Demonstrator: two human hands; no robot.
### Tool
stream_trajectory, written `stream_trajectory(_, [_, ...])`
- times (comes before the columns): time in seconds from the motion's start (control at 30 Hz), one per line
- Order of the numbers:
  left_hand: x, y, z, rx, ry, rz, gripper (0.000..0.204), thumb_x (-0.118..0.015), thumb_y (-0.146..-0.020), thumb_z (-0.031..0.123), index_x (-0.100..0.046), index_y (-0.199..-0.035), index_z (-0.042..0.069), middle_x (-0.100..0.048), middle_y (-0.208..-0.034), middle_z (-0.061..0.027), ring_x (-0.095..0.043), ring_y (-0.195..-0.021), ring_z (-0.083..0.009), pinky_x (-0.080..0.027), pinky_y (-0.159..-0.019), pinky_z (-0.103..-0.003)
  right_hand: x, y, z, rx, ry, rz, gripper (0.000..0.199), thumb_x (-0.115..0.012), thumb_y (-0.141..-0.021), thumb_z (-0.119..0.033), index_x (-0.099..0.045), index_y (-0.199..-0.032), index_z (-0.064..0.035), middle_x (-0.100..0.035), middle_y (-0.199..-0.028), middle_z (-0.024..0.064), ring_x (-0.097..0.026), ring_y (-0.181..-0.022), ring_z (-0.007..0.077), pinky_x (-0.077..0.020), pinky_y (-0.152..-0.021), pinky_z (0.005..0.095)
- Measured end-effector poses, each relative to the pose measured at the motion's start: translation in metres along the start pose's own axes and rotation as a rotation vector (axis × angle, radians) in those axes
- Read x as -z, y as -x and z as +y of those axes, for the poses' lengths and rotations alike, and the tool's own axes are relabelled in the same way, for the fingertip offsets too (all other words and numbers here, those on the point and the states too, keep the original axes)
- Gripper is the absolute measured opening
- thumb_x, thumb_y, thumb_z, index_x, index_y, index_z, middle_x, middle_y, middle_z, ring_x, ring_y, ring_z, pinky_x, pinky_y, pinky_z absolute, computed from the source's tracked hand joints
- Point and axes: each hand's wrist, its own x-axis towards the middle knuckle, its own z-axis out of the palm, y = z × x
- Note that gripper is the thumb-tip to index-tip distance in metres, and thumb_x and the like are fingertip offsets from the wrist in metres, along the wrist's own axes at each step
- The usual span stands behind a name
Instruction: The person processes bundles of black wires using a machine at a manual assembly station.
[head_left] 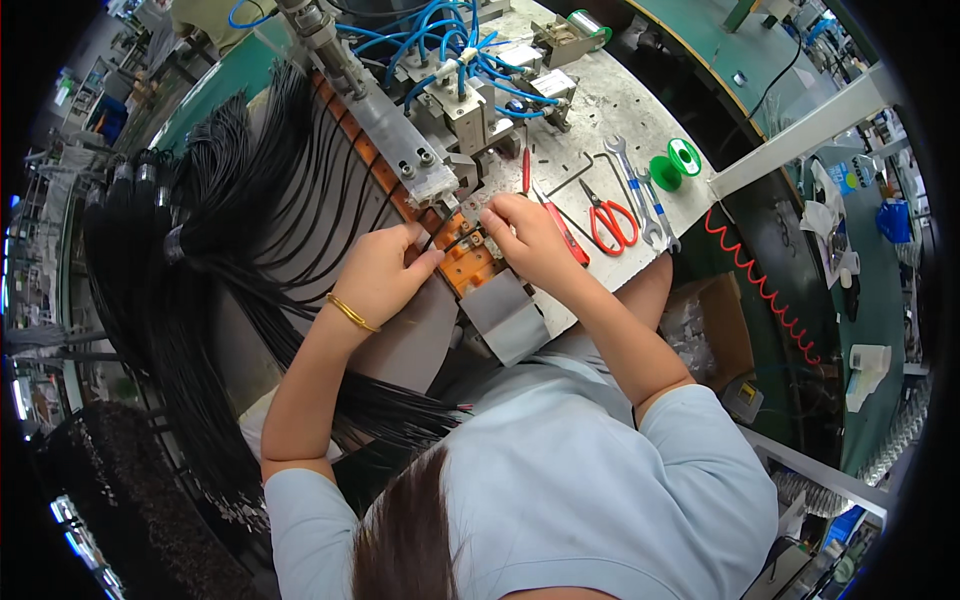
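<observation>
My left hand (385, 265), with a gold bangle at its wrist, is closed in a pinch on a thin black cable (459, 241) at the orange fixture rail (466, 268). Opposite it, my right hand (530, 235) has thumb and finger pressed together at the cable's other side. The short stretch of cable between the hands lies over the orange blocks. Just beyond stands the metal press head (430, 180) of the machine. More black cables run from the rail to a large bundle (215, 245) on the left. The fingertips partly hide the cable's end.
Red-handled scissors (612, 225), red-handled pliers (568, 235), wrenches (640, 190) and a green solder spool (682, 160) lie on the metal plate at right. Blue air tubes (455, 50) crowd the machine. A cardboard box (722, 330) stands below right, near a red coiled hose (765, 290).
</observation>
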Motion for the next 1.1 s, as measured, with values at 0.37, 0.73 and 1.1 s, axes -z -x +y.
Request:
stream_trajectory(0.37, [-0.002,-0.001,0.001,-0.055,0.085,0.018,0.024,-0.066,-0.083,0.019,-0.062,-0.09,-0.004,-0.06,-0.066,-0.0097,-0.055,-0.057,-0.0145,-0.044,-0.055,-0.029,0.004,0.001,-0.018,0.113,0.183,0.215,0.018,-0.06,-0.086,-0.018,-0.055,-0.081,-0.0017,-0.057,-0.075,0.0096,-0.055,-0.072,0.025,-0.0407,-0.07,0.0352])
stream_trajectory(0.73, [0.0,0.0,0.005,0.011,0.441,-0.119,0.014,-0.064,-0.088,0.013,-0.063,-0.09,0.0,-0.058,-0.069,0.0031,-0.049,-0.062,-0.0005,-0.04,-0.055,-0.018,0.013,0.002,-0.038,0.162,-0.118,-0.029,0.013,-0.067,-0.078,-0.011,-0.059,-0.085,-0.0025,-0.06,-0.079,0.0083,-0.058,-0.077,0.0244,-0.0415,-0.074,0.0333])
stream_trajectory(1.1, [-0.009,0.001,0.009,-0.082,0.378,0.073,0.014,-0.061,-0.087,0.011,-0.062,-0.085,-0.002,-0.058,-0.067,0.0007,-0.047,-0.055,-0.0023,-0.039,-0.052,-0.02,0.012,0.005,-0.041,0.248,0.186,-0.007,0.009,-0.063,-0.078,-0.009,-0.058,-0.082,-0.0034,-0.057,-0.074,0.0086,-0.055,-0.074,0.0259,-0.0414,-0.073,0.0353])
